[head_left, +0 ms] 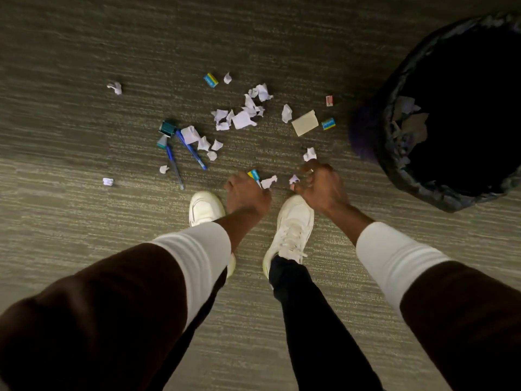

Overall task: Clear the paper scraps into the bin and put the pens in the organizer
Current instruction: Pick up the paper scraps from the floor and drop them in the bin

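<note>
Reaching to the ribbed carpet point(84, 221), the left hand point(245, 194) and right hand point(321, 187) each pinch a crumpled white paper scrap point(269, 182) beside the round bin point(394, 170).

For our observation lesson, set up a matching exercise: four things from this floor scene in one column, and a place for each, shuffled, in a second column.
Things:
1. bin
2. two blue pens
3. yellow notepad
4. left hand

Places:
A. just past the white shoes, at a paper scrap
B. left of the scrap pile
C. far right edge
D. between the scrap pile and the bin

Pairs: 1-C, 2-B, 3-D, 4-A
</note>
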Demonstrator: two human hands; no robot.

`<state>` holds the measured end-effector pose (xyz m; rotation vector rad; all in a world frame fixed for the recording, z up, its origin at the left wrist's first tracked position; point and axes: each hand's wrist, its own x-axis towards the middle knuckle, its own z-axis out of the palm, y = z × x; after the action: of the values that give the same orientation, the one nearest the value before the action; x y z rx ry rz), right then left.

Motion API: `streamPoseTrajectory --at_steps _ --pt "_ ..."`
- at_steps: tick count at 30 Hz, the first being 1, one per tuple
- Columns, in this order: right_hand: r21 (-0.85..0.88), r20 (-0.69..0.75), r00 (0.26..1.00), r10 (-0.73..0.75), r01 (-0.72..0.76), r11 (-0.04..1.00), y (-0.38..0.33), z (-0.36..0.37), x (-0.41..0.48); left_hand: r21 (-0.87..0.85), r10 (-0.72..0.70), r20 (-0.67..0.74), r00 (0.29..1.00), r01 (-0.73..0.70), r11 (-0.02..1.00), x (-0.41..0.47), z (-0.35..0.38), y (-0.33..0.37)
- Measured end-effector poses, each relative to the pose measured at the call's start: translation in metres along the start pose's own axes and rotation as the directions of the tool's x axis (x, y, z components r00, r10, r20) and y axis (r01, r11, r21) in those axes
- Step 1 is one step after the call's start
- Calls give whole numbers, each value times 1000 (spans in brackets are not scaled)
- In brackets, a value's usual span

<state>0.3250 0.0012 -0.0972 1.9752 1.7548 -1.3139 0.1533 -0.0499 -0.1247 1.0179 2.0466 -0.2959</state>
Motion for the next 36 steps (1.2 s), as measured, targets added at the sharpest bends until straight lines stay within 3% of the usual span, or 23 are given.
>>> streamPoseTrajectory --at_steps 6,12,15,17,22,25,28,36 --pt "-246 89 994 68 -45 968 18 77 78 -16 -213 -91 973 212 977 68 48 -28" --pt "-165 44 997 58 -50 985 34 110 105 -157 -430 -56 901 417 895 98 78 -13" --pt "-186 57 997 -44 54 981 31 121 104 -240 -499 -69 864 471 849 107 84 -11" --pt "-214 85 990 -116 132 968 27 126 103 -216 -477 -90 874 450 866 107 87 -17" --pt "-227 118 951 -287 307 924 15 133 100 -189 -260 -101 960 238 953 105 82 -32" --pt "-210 152 937 -314 342 916 7 142 96 -220 -233 -107 966 206 954 106 76 -29" --pt "-144 151 951 -270 291 946 3 145 96 -239 -197 -100 975 169 956 103 71 -28" --pt "157 -16 997 -71 73 985 10 142 84 -215 -94 -78 992 76 974 85 58 -28"
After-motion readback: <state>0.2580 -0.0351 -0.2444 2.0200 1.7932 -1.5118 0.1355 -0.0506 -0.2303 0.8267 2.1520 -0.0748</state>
